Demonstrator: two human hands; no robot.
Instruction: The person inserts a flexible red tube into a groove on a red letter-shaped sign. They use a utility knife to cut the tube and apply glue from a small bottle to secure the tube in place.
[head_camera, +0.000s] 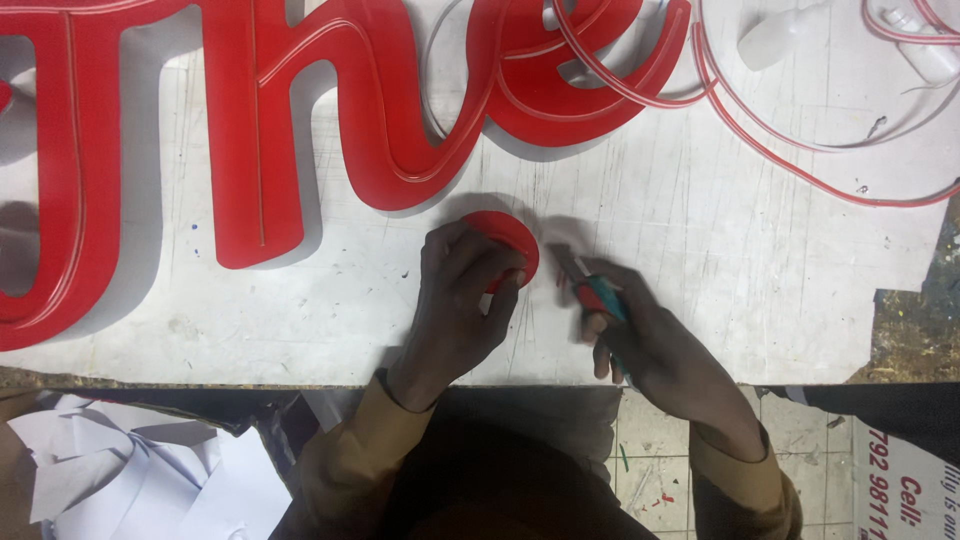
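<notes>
My left hand (458, 300) presses down on a small red round disc (505, 238) that lies on the white worktable (700, 230). My right hand (640, 335) grips a utility knife (590, 290) with a teal and red handle; its blade points up-left toward the disc's right edge. The right hand is blurred. Large red cursive sign letters (260, 120) with thin grooved strips lie across the back of the table, just above the disc.
A red and white flexible light strip (800, 160) loops over the table at the upper right. A white squeeze bottle (775, 35) lies near the top edge. Crumpled white paper scraps (130, 470) pile up below the table at the left.
</notes>
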